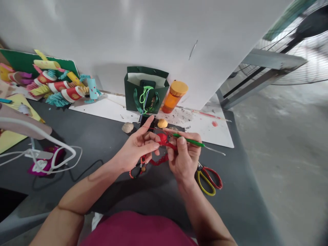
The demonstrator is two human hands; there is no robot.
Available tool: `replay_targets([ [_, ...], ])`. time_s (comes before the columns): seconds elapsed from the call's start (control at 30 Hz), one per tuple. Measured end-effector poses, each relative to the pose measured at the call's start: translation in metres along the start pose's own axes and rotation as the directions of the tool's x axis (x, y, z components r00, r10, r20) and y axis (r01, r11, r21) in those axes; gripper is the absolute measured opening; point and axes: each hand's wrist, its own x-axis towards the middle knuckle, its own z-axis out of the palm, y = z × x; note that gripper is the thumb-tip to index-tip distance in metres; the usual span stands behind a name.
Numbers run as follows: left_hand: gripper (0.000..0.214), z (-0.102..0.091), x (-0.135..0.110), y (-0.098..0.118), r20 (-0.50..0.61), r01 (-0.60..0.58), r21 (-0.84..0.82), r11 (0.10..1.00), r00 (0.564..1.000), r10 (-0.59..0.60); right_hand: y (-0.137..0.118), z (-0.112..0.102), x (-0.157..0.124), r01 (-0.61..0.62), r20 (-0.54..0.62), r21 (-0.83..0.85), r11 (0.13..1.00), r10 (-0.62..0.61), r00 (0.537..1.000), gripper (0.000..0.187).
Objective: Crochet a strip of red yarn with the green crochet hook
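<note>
Right hand (183, 160) closed on green-handled crochet hook (188, 140), long axis running rightward and slightly down, metal tip pointing away from red knotted cord (162, 138). Cord between hands, pinched by left hand (135, 148), fingers partly spread. Bead strand (137, 167) below left hand; red-and-yellow scissors (207, 179) just beside right hand.
</note>
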Motion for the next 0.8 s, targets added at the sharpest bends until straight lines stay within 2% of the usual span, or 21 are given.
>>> replay_targets([
  [0.17, 0.113, -0.002, 0.003, -0.004, -0.003, -0.050, -0.007, 0.999, 0.999, 0.050, -0.005, -0.001, 0.005, -0.088, 0.039, 0.048, 0.995, 0.086, 0.996, 0.016],
  [0.33, 0.110, -0.004, 0.003, -0.006, -0.029, -0.057, -0.015, 0.998, 0.998, 0.056, -0.007, -0.003, 0.006, -0.098, 0.014, -0.062, 0.993, 0.099, 0.995, 0.025],
  [0.63, 0.097, 0.002, 0.001, -0.001, -0.057, -0.152, 0.136, 0.979, 0.985, 0.161, -0.012, -0.014, 0.010, -0.072, 0.079, -0.147, 0.987, 0.084, 0.993, 0.024],
  [0.8, 0.099, 0.004, -0.001, 0.002, -0.057, -0.170, 0.192, 0.966, 0.981, 0.184, -0.016, -0.017, 0.007, 0.037, 0.142, -0.240, 0.970, -0.003, 0.990, 0.019],
])
